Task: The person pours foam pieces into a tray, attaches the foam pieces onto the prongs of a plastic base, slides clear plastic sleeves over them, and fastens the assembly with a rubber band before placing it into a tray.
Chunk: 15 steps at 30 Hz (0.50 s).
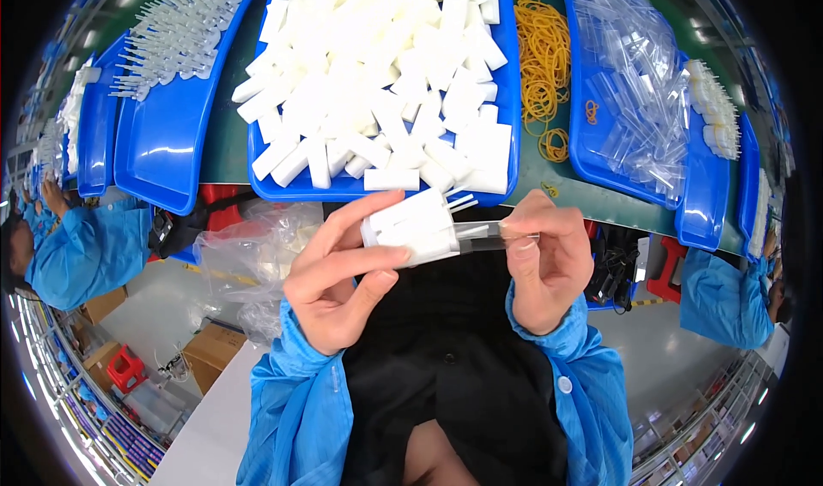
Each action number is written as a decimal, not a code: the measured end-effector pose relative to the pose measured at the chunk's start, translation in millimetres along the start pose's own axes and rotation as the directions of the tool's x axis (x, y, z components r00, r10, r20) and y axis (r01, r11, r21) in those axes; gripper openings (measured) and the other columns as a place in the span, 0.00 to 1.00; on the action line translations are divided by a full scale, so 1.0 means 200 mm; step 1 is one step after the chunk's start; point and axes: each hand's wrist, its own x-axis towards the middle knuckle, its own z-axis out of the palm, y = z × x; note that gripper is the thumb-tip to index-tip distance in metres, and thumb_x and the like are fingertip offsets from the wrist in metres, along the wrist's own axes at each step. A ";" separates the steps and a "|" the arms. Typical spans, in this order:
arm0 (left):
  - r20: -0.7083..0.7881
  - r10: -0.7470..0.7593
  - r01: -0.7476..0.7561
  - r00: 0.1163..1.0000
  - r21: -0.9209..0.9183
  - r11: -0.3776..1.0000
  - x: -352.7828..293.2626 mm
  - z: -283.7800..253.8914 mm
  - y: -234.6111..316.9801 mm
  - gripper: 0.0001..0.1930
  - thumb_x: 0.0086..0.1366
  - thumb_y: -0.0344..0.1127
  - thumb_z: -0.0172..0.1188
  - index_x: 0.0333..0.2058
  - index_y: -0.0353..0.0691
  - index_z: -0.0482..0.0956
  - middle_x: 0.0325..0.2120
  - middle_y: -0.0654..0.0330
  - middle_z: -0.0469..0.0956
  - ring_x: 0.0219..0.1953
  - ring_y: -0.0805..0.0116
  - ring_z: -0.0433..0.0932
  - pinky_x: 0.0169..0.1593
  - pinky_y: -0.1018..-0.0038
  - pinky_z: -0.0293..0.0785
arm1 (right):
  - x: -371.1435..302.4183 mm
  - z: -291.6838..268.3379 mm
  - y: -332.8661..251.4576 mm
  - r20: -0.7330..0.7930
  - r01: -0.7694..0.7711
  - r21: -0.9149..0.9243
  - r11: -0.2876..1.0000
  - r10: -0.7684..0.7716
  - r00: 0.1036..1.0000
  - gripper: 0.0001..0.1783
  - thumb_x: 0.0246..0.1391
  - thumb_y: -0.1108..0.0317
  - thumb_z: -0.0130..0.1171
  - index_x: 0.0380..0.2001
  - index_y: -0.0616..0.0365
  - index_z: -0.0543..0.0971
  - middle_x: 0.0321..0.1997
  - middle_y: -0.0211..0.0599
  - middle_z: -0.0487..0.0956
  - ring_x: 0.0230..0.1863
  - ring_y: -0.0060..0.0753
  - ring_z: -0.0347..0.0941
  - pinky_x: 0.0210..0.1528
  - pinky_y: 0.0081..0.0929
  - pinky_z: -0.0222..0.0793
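My left hand (330, 285) grips a white bundle (411, 229), fingers above and thumb below. The bundle looks like pale foam-like blocks with thin white sticks (461, 201) jutting from its right end. In my right hand (551, 267), thumb and forefinger pinch the far end of a clear plastic sleeve (480, 239). The sleeve's left end meets the right end of the bundle, and a few white sticks reach into or lie behind it; I cannot tell which. Both hands are just in front of a blue tray (257, 156) heaped with white foam blocks (369, 83).
Yellow rubber bands (542, 57) lie on the green table (557, 171). To the right, a blue tray (591, 165) holds clear plastic sleeves (639, 100). A tray (163, 152) of white stick-like parts (180, 36) stands left. Co-workers in blue sleeves (90, 250) sit either side.
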 end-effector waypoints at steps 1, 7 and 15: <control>0.024 -0.017 0.019 1.000 -0.064 0.998 -0.01 -0.01 0.01 0.09 0.54 0.22 0.60 0.35 0.34 0.80 0.49 0.39 0.67 0.47 0.53 0.73 0.48 0.67 0.71 | 0.00 -0.01 0.00 0.026 -0.038 0.043 0.998 0.037 0.999 0.09 0.50 0.79 0.55 0.36 0.66 0.71 0.26 0.35 0.72 0.24 0.19 0.59 0.28 0.15 0.55; 0.015 -0.146 0.146 0.989 -0.193 0.970 -0.05 0.00 0.01 0.09 0.53 0.24 0.62 0.36 0.33 0.79 0.47 0.38 0.70 0.45 0.54 0.75 0.43 0.69 0.74 | 0.01 -0.01 -0.02 0.102 -0.102 0.121 0.987 0.090 0.991 0.07 0.50 0.78 0.55 0.34 0.65 0.72 0.26 0.32 0.71 0.23 0.17 0.58 0.27 0.16 0.54; -0.015 -0.339 0.288 0.941 -0.492 0.821 -0.03 0.03 0.02 0.20 0.52 0.21 0.61 0.46 0.28 0.71 0.49 0.38 0.67 0.46 0.52 0.75 0.44 0.65 0.77 | 0.02 -0.06 -0.03 0.106 -0.213 0.022 0.977 0.209 0.972 0.10 0.52 0.75 0.56 0.39 0.63 0.75 0.30 0.31 0.70 0.26 0.15 0.60 0.29 0.12 0.55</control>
